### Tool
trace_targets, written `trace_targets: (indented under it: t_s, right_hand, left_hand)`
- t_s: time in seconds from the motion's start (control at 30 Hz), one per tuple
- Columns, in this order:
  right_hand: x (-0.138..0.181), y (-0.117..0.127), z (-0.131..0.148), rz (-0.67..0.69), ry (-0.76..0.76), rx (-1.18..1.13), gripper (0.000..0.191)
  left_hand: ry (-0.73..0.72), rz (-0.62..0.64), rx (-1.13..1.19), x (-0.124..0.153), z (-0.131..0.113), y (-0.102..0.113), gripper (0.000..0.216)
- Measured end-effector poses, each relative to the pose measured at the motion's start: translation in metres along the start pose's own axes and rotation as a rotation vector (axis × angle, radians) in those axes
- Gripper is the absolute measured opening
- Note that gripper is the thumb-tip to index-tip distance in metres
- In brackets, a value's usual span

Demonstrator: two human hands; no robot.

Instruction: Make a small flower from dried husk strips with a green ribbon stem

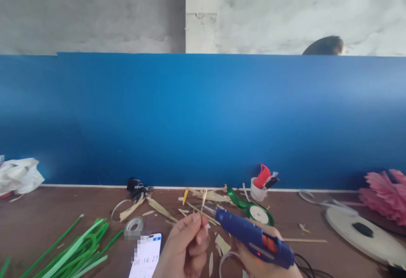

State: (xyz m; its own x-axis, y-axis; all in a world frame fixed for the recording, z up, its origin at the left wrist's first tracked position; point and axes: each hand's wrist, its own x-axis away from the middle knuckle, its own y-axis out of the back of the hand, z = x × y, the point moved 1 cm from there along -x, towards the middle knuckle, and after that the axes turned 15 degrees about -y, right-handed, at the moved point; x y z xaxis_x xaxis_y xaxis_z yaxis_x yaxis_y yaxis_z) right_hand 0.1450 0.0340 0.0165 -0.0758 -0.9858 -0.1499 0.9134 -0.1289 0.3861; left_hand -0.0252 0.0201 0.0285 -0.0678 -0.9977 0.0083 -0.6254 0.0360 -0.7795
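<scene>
My left hand is closed in a pinch on a thin pale straw strip that stands up from my fingertips. My right hand grips a blue glue gun with an orange trigger. Its nozzle points left and nearly touches the strip just above my left fingers. A black cord runs off the gun to the right. Both hands hover over a brown table.
Green strips lie at the left, a phone and tape roll near my left hand. Straw scraps, keys, a green ribbon spool, a white cup of tools, a white disc and pink petals surround. A blue partition stands behind; someone's head shows above it.
</scene>
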Motion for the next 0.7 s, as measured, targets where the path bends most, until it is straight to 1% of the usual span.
trace_targets:
  t_s: [0.2,0.33,0.5,0.7]
  right_hand:
    - [0.0012,-0.0017,0.0014,-0.001,-0.007,-0.026,0.011]
    - [-0.0009,-0.0007,-0.0017,0.016,0.015,-0.016,0.011]
    - [-0.0019,0.0011,-0.0024,0.024,0.021,0.017,0.011]
    - [0.0013,-0.001,0.0011,0.024,-0.028,-0.021,0.01]
  left_hand:
    - [0.012,0.002,-0.006,-0.0009,0.0006,0.0003,0.037]
    - [-0.004,0.007,-0.063,-0.001,0.0015,-0.001,0.041]
    - [-0.019,-0.002,-0.119,-0.003,0.0055,0.0025,0.046]
    - [-0.043,-0.045,-0.131,-0.0019,0.0038,0.0004,0.048]
